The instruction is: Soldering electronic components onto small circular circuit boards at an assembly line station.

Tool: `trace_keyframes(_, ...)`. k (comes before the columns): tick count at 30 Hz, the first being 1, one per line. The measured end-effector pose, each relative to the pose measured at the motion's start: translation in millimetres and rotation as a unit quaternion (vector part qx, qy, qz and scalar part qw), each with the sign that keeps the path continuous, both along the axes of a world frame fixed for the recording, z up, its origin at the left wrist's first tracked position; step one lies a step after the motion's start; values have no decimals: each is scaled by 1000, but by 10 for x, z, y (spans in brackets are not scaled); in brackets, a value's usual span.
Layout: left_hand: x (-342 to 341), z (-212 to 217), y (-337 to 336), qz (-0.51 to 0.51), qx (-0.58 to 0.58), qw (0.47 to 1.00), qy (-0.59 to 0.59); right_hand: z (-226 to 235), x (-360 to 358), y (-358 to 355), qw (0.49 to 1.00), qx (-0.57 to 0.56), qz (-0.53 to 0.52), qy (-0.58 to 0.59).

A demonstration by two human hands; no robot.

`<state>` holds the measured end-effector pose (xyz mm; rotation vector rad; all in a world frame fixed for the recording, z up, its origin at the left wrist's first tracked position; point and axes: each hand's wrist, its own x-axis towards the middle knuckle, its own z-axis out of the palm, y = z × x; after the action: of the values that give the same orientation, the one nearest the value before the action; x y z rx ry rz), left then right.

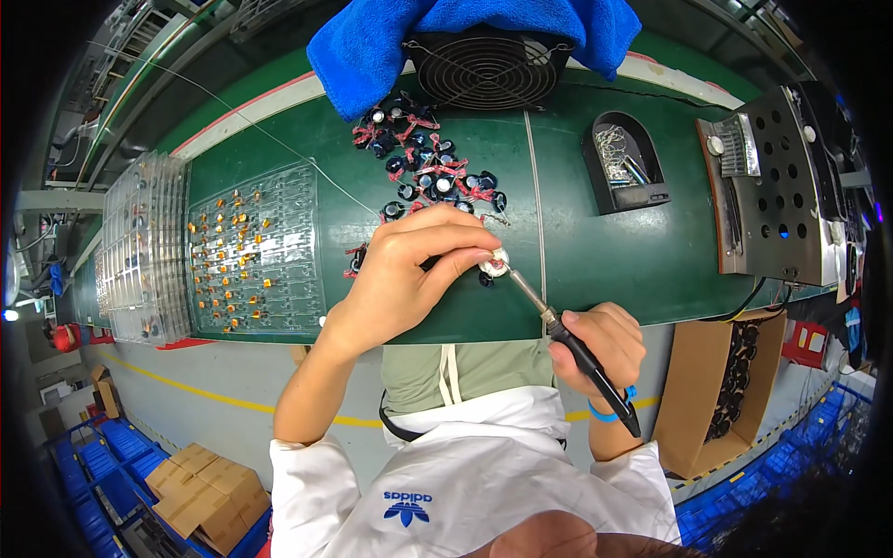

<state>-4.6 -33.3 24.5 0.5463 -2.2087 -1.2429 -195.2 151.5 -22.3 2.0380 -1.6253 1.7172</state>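
Note:
My left hand (395, 270) pinches a small round white part (494, 268) between thumb and fingertips, just above the green bench. A thin silvery wire (270, 139) runs from the upper left down to the back of this hand; how it passes through the fingers is hidden. My right hand (606, 342) is wrapped round the black handle of a soldering iron (586, 358), whose metal tip points up and left at the white part. Tip and part look to be touching or nearly so. Beyond my left hand lies a heap of small dark round components (433, 167) with red-and-white leads.
A clear plastic tray (302, 251) with orange-copper parts lies left, beside stacked clear trays (139, 251). A black fan (488, 70) under a blue towel (358, 60) stands behind. Right are a black bin (623, 193) with metal bits, a perforated metal unit (777, 177) and a cardboard box (684, 391).

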Motion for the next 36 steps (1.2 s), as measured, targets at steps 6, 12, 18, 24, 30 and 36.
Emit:
trace_keyframes(6, 2, -1, 1, -3, -4, 1000, 0, -7, -3, 8, 1000, -4, -2, -1)
trace_keyframes(12, 14, 47, -9, -20, -17, 999, -18, -62, -23, 52, 999, -17, -5, -32)
trace_keyframes(18, 4, 63, -9, -54, -46, 997, -12, -70, -28, 52, 999, -22, -5, -34)
trace_keyframes(24, 6, 54, 26, -39, -39, 998, -21, -32, -30, 25, 999, -25, 8, -33)
trace_keyframes(30, 23, 32, 90, -5, -71, 997, 0, -18, -28, 16, 1000, -13, 14, -16)
trace_keyframes(36, 20, 28, 112, 6, -85, 996, -1, -13, -27, 15, 1000, -9, 13, -11)
